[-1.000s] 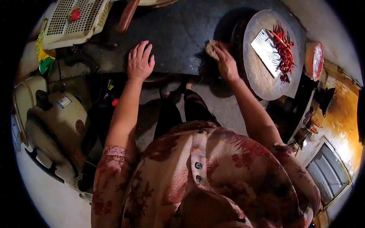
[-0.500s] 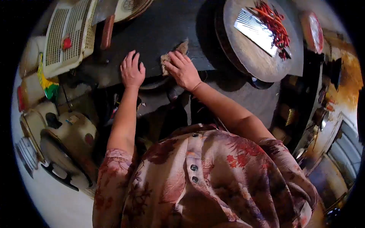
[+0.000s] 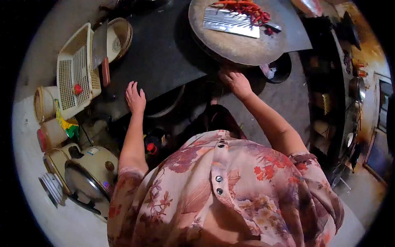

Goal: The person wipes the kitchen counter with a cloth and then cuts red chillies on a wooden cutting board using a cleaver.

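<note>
My left hand lies on the front edge of the dark table, fingers stretched out and slightly apart, holding nothing. My right hand is at the table's edge, just below the round chopping block. Its fingers are bent and close together, with the tips in shadow. The brown rag it pressed on earlier no longer shows on the table and seems hidden under this hand. On the block lie a broad metal cleaver with a ridged blade and a heap of red chillies.
Left of the table are a cream plastic basket, a knife with a brown handle and a round woven tray. A rice cooker stands lower left. A dark basin sits below the block's right side.
My right hand has moved right along the table edge to the chopping block, and the rag has left its earlier spot. My left hand stays at the edge. The view has shifted right.
</note>
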The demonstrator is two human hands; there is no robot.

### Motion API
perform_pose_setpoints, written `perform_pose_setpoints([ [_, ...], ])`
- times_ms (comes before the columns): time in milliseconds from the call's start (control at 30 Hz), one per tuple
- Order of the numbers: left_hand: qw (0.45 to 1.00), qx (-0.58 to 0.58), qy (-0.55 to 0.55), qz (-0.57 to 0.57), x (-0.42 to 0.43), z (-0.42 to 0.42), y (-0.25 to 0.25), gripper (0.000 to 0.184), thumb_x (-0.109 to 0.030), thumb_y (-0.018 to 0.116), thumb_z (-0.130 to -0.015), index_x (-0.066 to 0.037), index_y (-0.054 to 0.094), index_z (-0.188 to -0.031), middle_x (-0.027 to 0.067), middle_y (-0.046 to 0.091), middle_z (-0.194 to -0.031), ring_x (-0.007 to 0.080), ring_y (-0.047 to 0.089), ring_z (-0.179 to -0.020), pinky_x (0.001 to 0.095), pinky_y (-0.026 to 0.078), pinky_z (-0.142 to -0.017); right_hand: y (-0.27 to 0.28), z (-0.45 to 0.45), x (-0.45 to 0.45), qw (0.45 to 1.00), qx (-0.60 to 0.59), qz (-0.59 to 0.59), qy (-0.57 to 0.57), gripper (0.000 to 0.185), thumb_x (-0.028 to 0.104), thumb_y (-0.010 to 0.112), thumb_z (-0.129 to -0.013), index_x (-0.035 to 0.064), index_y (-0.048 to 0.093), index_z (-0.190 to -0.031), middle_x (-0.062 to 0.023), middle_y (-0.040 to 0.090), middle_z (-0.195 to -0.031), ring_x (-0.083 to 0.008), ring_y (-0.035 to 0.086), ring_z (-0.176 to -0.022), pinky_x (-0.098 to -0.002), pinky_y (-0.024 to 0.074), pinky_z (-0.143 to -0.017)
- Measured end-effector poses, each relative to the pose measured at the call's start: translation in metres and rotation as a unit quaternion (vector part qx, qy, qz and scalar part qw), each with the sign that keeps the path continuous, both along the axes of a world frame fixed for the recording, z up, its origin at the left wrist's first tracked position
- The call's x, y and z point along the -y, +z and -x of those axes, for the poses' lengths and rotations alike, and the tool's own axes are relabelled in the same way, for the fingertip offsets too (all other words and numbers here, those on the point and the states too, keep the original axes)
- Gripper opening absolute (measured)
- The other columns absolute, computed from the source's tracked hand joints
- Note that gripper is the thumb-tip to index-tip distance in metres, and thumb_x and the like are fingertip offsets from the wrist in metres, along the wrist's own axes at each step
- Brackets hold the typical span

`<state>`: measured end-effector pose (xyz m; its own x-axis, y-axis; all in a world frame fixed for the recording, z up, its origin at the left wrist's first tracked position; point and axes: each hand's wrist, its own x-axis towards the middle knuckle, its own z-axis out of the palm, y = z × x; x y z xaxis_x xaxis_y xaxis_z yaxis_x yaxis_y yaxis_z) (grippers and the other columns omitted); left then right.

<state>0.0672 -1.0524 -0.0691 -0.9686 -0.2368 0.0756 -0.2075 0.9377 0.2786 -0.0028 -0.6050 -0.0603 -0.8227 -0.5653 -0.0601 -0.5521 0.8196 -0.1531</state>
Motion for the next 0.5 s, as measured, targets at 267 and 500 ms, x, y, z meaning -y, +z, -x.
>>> perform_pose_setpoints([
  [267,0.935,-0.072,0.064,-0.342,-0.043,-0.072,0.031,0.044,-0.001,0.056,-0.084,-0.002,0.044,-0.126,0.0123,0.048,-0.127,0.0215,0.054,-0.107,0.0314,0.045,-0.088,0.037,-0.023,-0.244,0.765,0.060,0.414,-0.491,0.029,0.010,0.050,-0.089,0.0037,0.060,-0.115,-0.0070,0.059,-0.113,-0.0160,0.057,-0.098,-0.0289,0.0460,-0.082],
  [500,0.894,0.015,0.132,-0.427,-0.081,-0.089,0.038,0.033,-0.001,0.056,-0.086,0.000,0.052,-0.119,0.0095,0.060,-0.113,0.0169,0.060,-0.096,0.0270,0.047,-0.083,0.119,-0.009,-0.321,0.251,0.112,0.906,-0.323,0.039,0.026,0.053,-0.092,0.0048,0.048,-0.124,-0.0122,0.055,-0.120,-0.0287,0.054,-0.109,-0.0426,0.0475,-0.089],
])
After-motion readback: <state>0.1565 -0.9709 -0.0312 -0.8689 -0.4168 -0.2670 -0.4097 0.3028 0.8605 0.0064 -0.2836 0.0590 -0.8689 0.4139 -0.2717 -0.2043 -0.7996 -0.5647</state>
